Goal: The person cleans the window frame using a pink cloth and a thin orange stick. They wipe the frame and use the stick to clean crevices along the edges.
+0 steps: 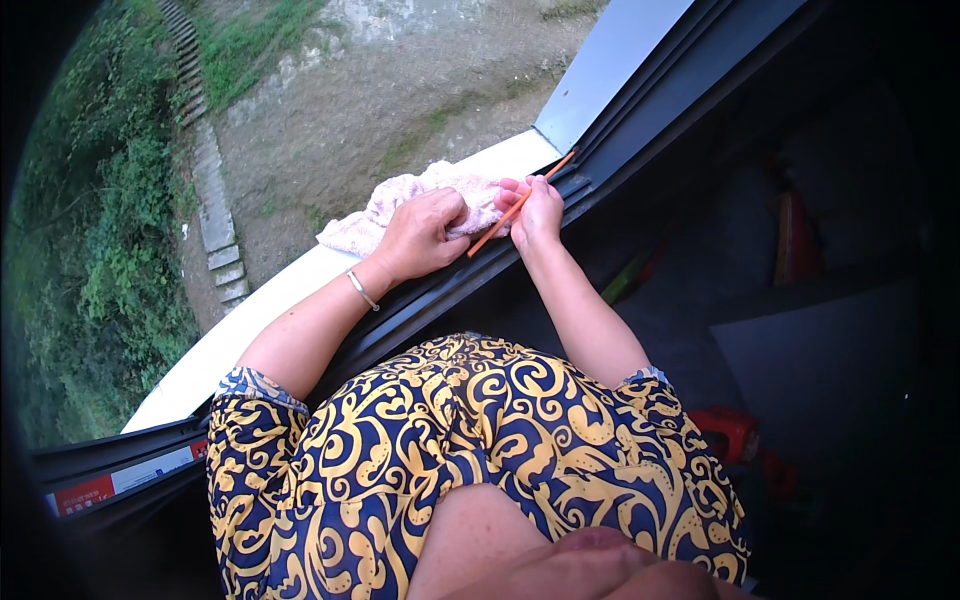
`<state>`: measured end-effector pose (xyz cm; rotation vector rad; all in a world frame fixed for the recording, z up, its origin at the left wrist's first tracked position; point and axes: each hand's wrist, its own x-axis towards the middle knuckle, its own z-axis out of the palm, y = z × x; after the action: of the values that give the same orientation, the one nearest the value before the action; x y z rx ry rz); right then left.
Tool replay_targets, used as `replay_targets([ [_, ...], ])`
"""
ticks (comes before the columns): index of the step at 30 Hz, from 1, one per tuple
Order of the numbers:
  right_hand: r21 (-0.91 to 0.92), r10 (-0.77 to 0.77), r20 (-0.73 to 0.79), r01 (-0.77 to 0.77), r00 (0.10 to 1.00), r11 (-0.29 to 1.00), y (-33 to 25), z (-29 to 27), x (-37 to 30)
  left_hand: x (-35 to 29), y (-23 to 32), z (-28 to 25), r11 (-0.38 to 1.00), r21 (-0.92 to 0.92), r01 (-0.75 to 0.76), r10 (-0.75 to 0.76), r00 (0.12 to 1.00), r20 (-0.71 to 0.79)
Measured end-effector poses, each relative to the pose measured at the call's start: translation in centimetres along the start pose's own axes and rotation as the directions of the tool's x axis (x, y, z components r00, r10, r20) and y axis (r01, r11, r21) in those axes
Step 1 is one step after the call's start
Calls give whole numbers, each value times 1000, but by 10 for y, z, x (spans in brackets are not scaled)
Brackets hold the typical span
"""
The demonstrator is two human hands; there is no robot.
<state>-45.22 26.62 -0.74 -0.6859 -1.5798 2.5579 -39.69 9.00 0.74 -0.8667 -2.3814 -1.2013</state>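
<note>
Two bare hands meet near the centre of the frame, over the ledge of an open window. The left hand is curled nearly into a fist, its fingers folded on a pale pink cloth; how much of the cloth lies inside the grasp cannot be told. The cloth is bunched along the white sill, just above the centre of the frame, spreading to both sides of that hand. The right hand, just right of centre, is partly closed, pinching a thin orange stick between thumb and fingers, its fingertips close to the cloth's right end. The stick lies slantwise, its lower end beside the left hand and its upper end at the corner where the sill meets a pale panel in the upper right. Dark window tracks run below the sill. A light metal bangle circles the left wrist. A navy and yellow patterned garment fills the lower middle. Outside, stone steps descend past green bushes at left; a red object sits in the dim lower right.
</note>
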Motion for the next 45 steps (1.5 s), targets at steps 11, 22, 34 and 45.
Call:
replay_targets([
  [11, -59, -37, 32, 39, 999, 997, 0, 4, -4, 0, -1, -1, 1000, -14, -9, 9, 1000, 20],
  [22, -237, -158, 139, 188, 978, 953, 5, 10, -10, 1, -2, 1, 998, -19, -54, 54, 998, -31],
  [34, -714, 132, 509, 331, 851, 617, 2, 38, 18, -3, -4, 3, 997, -8, -72, 72, 995, -63],
  [45, -571, 61, 654, 545, 754, -614, -58, 51, -12, 0, 0, -5, 998, 53, 31, -31, 1000, 2],
])
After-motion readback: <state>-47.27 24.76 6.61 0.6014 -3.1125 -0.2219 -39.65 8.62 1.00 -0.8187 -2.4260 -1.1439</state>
